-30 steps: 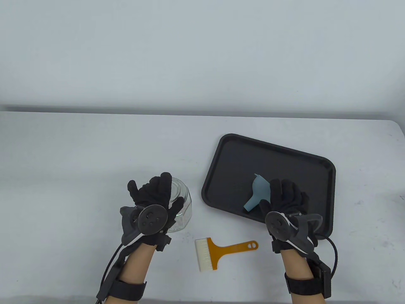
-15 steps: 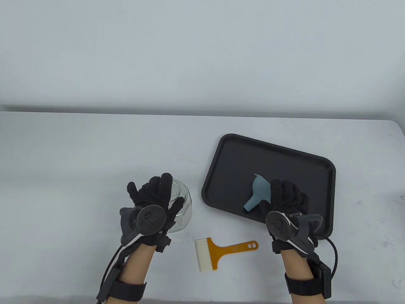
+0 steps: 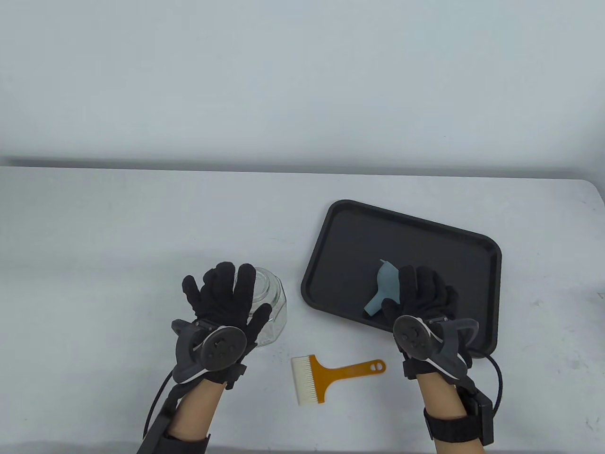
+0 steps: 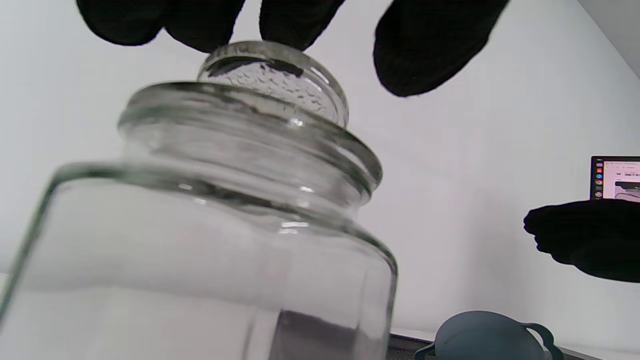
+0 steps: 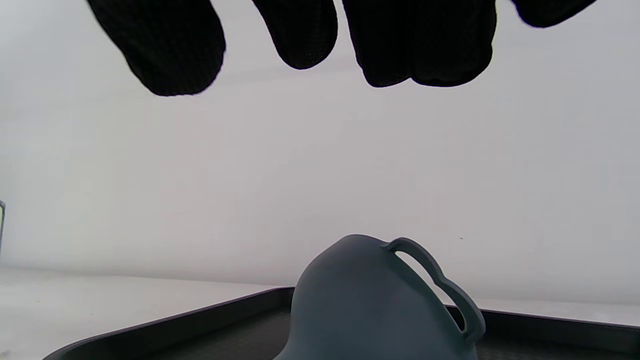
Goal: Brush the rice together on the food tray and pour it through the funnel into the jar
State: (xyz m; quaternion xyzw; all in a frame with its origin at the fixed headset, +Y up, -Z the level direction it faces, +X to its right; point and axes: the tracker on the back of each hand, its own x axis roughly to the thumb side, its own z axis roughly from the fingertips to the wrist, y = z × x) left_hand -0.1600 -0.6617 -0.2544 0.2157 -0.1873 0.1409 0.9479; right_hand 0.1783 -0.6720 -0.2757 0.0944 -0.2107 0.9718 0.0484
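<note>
A clear glass jar (image 3: 270,302) stands on the table left of the tray, with a glass lid (image 4: 272,75) on its mouth. My left hand (image 3: 222,293) hovers over it with straight, spread fingers (image 4: 430,45) just above the lid, holding nothing. A grey-blue funnel (image 3: 384,283) lies on its side on the black food tray (image 3: 350,246). My right hand (image 3: 423,293) is over the funnel's right side; its fingers (image 5: 170,45) hang above the funnel (image 5: 370,300) without touching it. I see no rice on the tray.
A brush (image 3: 331,376) with white bristles and an orange handle lies on the table near the front, between my two hands. A screen (image 4: 615,177) shows far off in the left wrist view. The white table (image 3: 142,227) reaches back to a pale wall.
My left hand has shifted a little left and toward me and spread its fingers wider over the jar. My right hand has edged slightly left over the funnel.
</note>
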